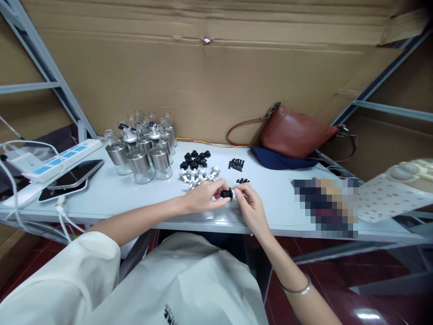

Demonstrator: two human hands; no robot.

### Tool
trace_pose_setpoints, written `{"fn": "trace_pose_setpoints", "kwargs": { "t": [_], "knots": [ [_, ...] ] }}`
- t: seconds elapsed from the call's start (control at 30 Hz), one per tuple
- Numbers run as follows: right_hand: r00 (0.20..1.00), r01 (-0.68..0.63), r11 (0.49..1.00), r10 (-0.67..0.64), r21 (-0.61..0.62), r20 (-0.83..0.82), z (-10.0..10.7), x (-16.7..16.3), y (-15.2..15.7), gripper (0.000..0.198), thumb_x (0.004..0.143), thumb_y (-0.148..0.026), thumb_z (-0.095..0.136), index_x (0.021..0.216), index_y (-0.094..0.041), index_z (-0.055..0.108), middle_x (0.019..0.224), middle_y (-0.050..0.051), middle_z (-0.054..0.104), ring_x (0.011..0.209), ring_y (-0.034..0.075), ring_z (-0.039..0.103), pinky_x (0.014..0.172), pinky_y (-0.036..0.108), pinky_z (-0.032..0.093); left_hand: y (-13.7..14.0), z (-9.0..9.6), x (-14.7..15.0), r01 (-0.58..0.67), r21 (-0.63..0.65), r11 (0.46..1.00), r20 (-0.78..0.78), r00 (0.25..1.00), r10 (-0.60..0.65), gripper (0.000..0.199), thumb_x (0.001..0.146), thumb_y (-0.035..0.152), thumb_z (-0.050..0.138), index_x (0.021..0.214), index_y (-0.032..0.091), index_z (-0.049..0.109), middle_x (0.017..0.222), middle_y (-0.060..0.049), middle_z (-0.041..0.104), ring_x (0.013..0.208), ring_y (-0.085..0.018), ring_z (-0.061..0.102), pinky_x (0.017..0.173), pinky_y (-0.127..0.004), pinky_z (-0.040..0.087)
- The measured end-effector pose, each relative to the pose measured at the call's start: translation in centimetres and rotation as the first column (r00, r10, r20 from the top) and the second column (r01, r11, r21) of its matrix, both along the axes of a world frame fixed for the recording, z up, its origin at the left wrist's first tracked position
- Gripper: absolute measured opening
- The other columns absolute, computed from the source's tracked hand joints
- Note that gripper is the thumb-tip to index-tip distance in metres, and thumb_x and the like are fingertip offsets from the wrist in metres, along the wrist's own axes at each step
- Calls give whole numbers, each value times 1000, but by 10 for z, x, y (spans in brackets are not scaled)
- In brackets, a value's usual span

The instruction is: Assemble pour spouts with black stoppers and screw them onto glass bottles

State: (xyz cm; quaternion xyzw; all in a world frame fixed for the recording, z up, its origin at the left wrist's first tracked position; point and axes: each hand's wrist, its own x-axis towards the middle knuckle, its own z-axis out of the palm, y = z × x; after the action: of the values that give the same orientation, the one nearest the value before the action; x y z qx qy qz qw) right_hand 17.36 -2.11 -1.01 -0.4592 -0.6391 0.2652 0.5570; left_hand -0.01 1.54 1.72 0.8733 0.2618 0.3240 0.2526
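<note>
Left hand [207,197]: pinching the black stopper [225,194].
Right hand [252,208]: closed on its silver collar [232,193].
Table [279,196]: stopper held over the near edge.
Handling: best, I'd judge, with parts aligned, pressure even, no tilting.

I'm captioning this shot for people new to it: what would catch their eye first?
Probably the brown leather handbag, the warmest colour on the table, at its back right in front of the cardboard. Next, the cluster of glass bottles with metal sleeves, standing at the back left. Then, at the front centre, the left hand and right hand, fingertips meeting at a small black-and-silver piece.
</note>
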Motion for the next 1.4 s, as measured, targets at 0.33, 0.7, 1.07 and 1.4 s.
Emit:
{"fn": "trace_pose_setpoints", "kwargs": {
  "t": [0.33, 0.7, 1.07, 1.4],
  "knots": [
    [966, -36, 991, 1, -130, -260, 4, 0, -3, 25, 82, -42, 59, 86, -18, 63, 54, -5, 46, 44, 11, 45, 44, 24, 35, 1, -3, 1, -92, 151, 984, 31, 996, 88, 19, 82, 27, 56, 97, 16, 58, 71, 1, 58, 54, -8, 48, 57, -20, 40],
    [938, -201, 963, 136, -182, -320, 5, -5, -4, 35, 72, -43, 71, 94, -19, 59, 62, 1, 68, 51, 16, 63, 43, 24, 47, 3, -4, -1, -89, 99, 991, 53, 995, 84, 23, 84, 31, 54, 100, 15, 58, 72, 1, 58, 56, -9, 51, 57, -21, 42],
    [921, -183, 965, 100, -190, -376, 2, 1, 1, 28, 76, -41, 66, 92, -18, 61, 55, 0, 66, 44, 14, 60, 45, 26, 47, 4, 2, 2, 61, -318, 946, 183, 983, -2, 24, 87, 33, 53, 105, 17, 49, 75, 3, 53, 54, -8, 53, 55, -22, 43],
    [925, -275, 950, 219, -148, -310, 2, 2, 2, 31, 78, -46, 64, 94, -20, 57, 60, -1, 66, 52, 16, 62, 51, 28, 50, 6, -5, 5, 221, -544, 810, 289, 955, -66, 34, 85, 42, 57, 105, 17, 48, 80, 0, 58, 62, -11, 59, 61, -26, 47]
  ]
}}
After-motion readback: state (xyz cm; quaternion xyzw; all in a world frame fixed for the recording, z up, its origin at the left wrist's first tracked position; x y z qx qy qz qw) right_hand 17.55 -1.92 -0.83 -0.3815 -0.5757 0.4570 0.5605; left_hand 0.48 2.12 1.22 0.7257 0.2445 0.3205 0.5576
